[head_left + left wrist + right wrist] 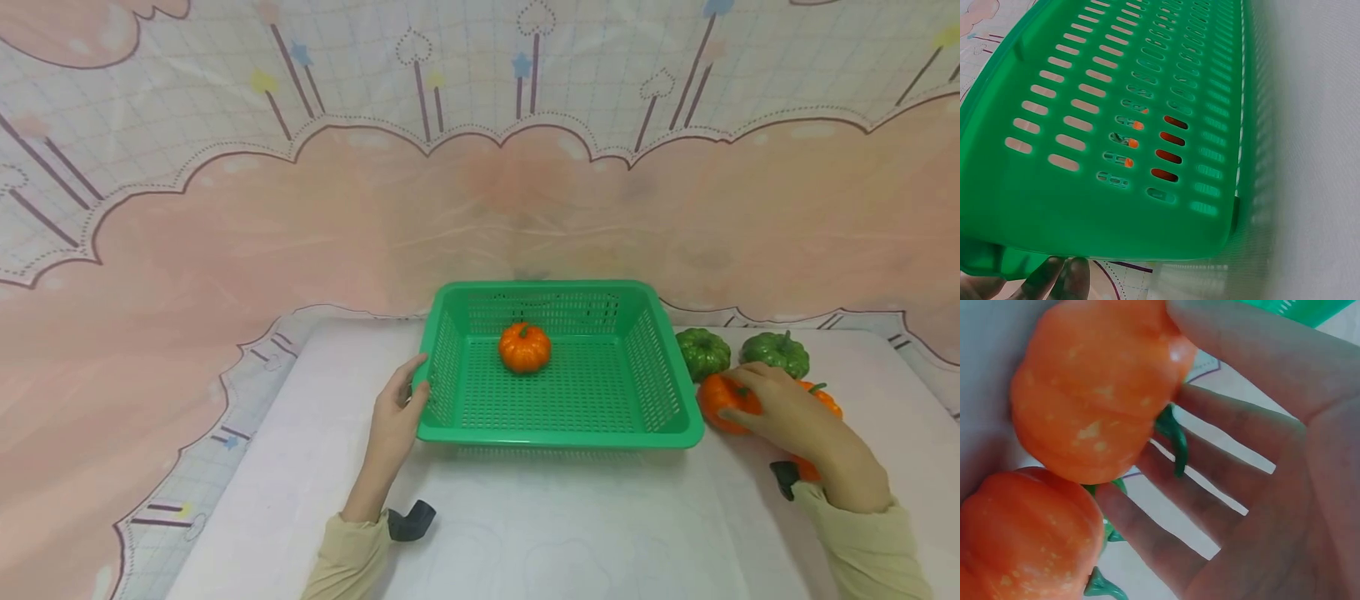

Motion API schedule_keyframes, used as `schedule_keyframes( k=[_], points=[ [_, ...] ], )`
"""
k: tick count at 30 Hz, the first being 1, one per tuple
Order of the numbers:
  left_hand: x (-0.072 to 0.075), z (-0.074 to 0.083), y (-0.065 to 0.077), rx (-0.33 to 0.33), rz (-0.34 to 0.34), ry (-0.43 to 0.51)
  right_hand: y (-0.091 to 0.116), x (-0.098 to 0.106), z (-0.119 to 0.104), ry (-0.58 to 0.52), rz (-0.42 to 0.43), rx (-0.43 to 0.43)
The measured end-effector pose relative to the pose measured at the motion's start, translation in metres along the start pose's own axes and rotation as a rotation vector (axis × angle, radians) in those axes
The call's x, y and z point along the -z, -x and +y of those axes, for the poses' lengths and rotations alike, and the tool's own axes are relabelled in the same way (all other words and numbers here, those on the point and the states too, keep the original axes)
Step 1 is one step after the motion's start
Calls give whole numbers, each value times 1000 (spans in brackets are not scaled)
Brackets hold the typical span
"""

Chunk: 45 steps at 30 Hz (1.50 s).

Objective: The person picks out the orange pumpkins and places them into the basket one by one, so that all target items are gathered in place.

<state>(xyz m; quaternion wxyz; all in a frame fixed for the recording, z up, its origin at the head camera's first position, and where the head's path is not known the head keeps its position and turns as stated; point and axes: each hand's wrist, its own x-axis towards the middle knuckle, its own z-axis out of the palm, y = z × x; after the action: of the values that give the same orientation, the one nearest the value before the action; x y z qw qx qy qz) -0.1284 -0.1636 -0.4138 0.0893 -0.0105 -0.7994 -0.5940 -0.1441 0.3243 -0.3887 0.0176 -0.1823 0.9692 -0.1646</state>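
Note:
My left hand (393,408) is at the left side of a green plastic basket (555,439), thumb and fingertips touching its rim. In the left wrist view, fingertips (1075,278) show right at the basket's edge. Inside the basket sits a small orange pumpkin (525,348) with a green stem. Right of the basket, my right hand (783,412) holds another orange pumpkin (723,403), thumb on one side and fingers on the other. The right wrist view shows this pumpkin (1097,394) close up, its stem between the spread fingers.
Two green pumpkins (702,354) (777,353) stand behind the right hand. More orange pumpkins (825,398) (1032,534) lie beside and partly under it. The white table (525,533) meets a patterned pink cloth backdrop (300,225) just behind the basket.

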Motion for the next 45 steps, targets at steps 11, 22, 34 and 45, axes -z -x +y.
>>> schedule_keyframes(
  k=[11, 22, 34, 45],
  points=[
    [2, 2, -1, -10, -6, 7, 0, -1, 0, -30, 12, -26],
    [0, 1, -2, -9, -8, 2, -1, -1, -3, -28, 2, -87],
    [1, 2, 0, -3, 1, -13, -1, 0, -9, -19, 46, -58],
    [1, 2, 1, -2, 4, -11, 3, 6, -17, -20, 107, -23]
  ],
)
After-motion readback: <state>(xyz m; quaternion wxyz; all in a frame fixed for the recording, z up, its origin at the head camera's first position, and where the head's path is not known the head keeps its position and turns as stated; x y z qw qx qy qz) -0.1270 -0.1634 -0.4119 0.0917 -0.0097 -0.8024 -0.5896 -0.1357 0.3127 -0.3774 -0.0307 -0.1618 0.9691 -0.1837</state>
